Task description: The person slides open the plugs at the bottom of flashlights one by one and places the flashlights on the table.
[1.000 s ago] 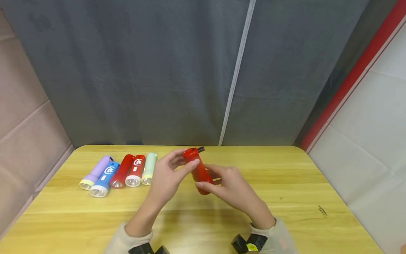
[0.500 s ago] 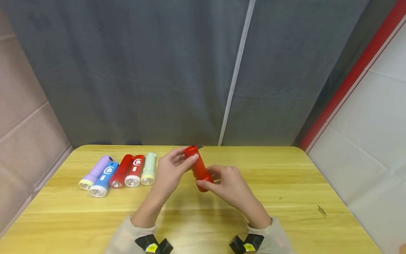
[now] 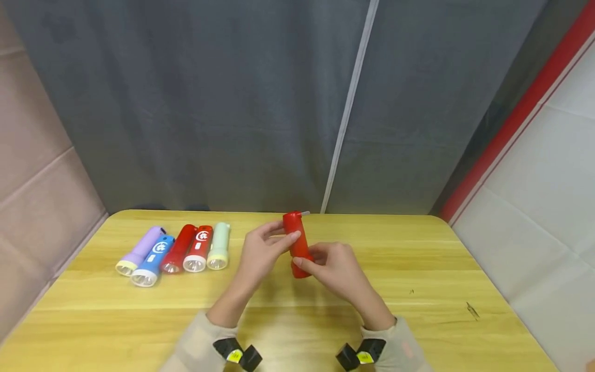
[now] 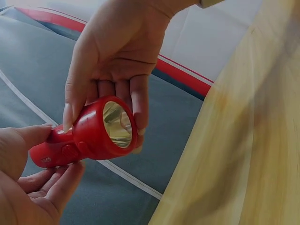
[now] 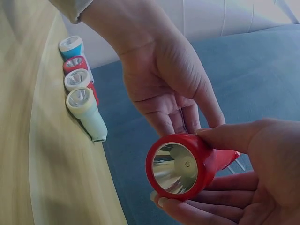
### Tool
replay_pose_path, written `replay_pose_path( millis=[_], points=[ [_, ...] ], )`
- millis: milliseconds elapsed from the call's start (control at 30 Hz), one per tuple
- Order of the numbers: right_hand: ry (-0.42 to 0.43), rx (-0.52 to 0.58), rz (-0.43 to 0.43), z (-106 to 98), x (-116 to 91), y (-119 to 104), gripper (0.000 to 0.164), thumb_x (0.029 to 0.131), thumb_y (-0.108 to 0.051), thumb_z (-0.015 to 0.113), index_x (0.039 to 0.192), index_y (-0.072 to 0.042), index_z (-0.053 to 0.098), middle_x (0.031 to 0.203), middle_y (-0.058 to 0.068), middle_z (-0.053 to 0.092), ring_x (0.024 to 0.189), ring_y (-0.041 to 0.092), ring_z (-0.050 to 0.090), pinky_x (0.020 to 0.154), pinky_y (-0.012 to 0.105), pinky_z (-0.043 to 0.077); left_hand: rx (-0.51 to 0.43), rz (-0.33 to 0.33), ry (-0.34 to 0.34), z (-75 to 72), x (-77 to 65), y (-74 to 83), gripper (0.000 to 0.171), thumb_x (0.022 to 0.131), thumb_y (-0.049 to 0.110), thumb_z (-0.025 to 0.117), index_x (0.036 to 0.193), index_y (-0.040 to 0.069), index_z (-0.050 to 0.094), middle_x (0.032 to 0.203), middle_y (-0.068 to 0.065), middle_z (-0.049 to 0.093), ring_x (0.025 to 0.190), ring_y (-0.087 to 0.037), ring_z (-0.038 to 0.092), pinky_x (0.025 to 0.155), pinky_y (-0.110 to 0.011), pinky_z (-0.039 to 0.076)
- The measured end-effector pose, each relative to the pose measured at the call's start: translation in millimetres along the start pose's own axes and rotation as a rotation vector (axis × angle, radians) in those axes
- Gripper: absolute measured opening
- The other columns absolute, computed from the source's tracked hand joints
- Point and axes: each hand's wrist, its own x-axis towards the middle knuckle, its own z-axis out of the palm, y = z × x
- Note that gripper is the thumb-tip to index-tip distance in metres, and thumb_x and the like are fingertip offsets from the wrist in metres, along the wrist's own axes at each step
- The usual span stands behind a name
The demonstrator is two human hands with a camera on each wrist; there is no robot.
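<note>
A red flashlight [image 3: 294, 223] is held above the table's middle by both hands, its lens end toward the person. My left hand [image 3: 262, 250] pinches the body near the far end, thumb on top. My right hand [image 3: 341, 271] grips the wider lens head, as the right wrist view shows with that right hand [image 5: 269, 168] around the reflector [image 5: 176, 168]. Thin plug prongs [image 3: 304, 213] stick out at the far end. On the body, a round red button [image 4: 70, 151] shows in the left wrist view.
Several flashlights lie side by side at the table's left: purple [image 3: 145, 245], blue [image 3: 155, 257], dark red [image 3: 181, 248], red with a white head [image 3: 200, 243] and pale green [image 3: 220, 243]. A grey curtain [image 3: 209, 129] hangs behind the wooden table [image 3: 418, 248].
Both hands keep hold of the red flashlight. It has shifted slightly right and turned more upright in the head view; the left hand moved right with it. The prongs now look paler.
</note>
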Motion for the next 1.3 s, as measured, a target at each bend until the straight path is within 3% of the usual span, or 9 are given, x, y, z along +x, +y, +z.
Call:
replay_pose_path(
  millis=[167, 533, 767, 1033, 1133, 1300],
  points=[
    [0.014, -0.02, 0.045, -4, 1, 5, 0.03, 0.085, -0.033, 0.081, 0.099, -0.006, 0.079, 0.089, 0.005, 0.079, 0.078, 0.016, 0.076, 0.067, 0.028, 0.061, 0.037, -0.042, -0.045, 8.0, 4.3, -7.0, 0.049, 0.087, 0.031, 0.08, 0.127, 0.006, 0.067, 0.118, -0.015, 0.073, 0.099, -0.027, 0.076, 0.092, -0.042, 0.061],
    [0.017, -0.146, 0.053, -24, 4, 24, 0.026, 0.088, -0.033, 0.078, 0.093, -0.008, 0.079, 0.082, 0.001, 0.078, 0.071, 0.012, 0.07, 0.06, 0.026, 0.054, -0.022, -0.07, -0.1, 39.1, 19.6, -13.6, 0.045, 0.09, 0.023, 0.077, 0.123, -0.005, 0.067, 0.116, -0.024, 0.071, 0.093, -0.029, 0.076, 0.084, -0.04, 0.063],
    [-0.003, -0.266, 0.032, -32, 7, 31, 0.034, 0.083, -0.045, 0.081, 0.079, -0.012, 0.075, 0.068, -0.003, 0.069, 0.055, 0.012, 0.05, 0.05, 0.024, 0.038, -0.032, -0.112, -0.102, 52.0, 23.2, -23.4, 0.05, 0.09, 0.028, 0.077, 0.123, -0.008, 0.065, 0.116, -0.025, 0.072, 0.089, -0.027, 0.076, 0.082, -0.037, 0.063],
    [-0.009, -0.351, 0.14, -37, 9, 46, 0.041, 0.084, -0.04, 0.081, 0.06, -0.01, 0.064, 0.052, -0.004, 0.045, 0.048, 0.012, 0.04, 0.049, 0.023, 0.029, 0.008, -0.127, -0.101, 75.5, 28.5, -41.5, 0.046, 0.089, 0.031, 0.078, 0.116, -0.005, 0.07, 0.11, -0.02, 0.076, 0.089, -0.023, 0.076, 0.082, -0.032, 0.063],
    [-0.018, -0.355, 0.182, -40, 9, 52, 0.039, 0.084, -0.037, 0.081, 0.06, -0.01, 0.066, 0.051, -0.004, 0.045, 0.05, 0.012, 0.038, 0.05, 0.023, 0.028, 0.025, -0.126, -0.082, 85.4, 30.8, -47.8, 0.044, 0.088, 0.031, 0.079, 0.113, -0.004, 0.072, 0.106, -0.018, 0.077, 0.087, -0.02, 0.075, 0.079, -0.03, 0.063],
    [-0.019, -0.36, 0.236, -46, 10, 62, 0.039, 0.085, -0.035, 0.08, 0.061, -0.009, 0.066, 0.051, -0.003, 0.045, 0.05, 0.012, 0.039, 0.049, 0.023, 0.029, -0.025, -0.13, -0.091, 100.2, 32.3, -52.9, 0.038, 0.088, 0.028, 0.079, 0.106, -0.005, 0.075, 0.098, -0.018, 0.078, 0.078, -0.017, 0.074, 0.076, -0.033, 0.063]
  ],
)
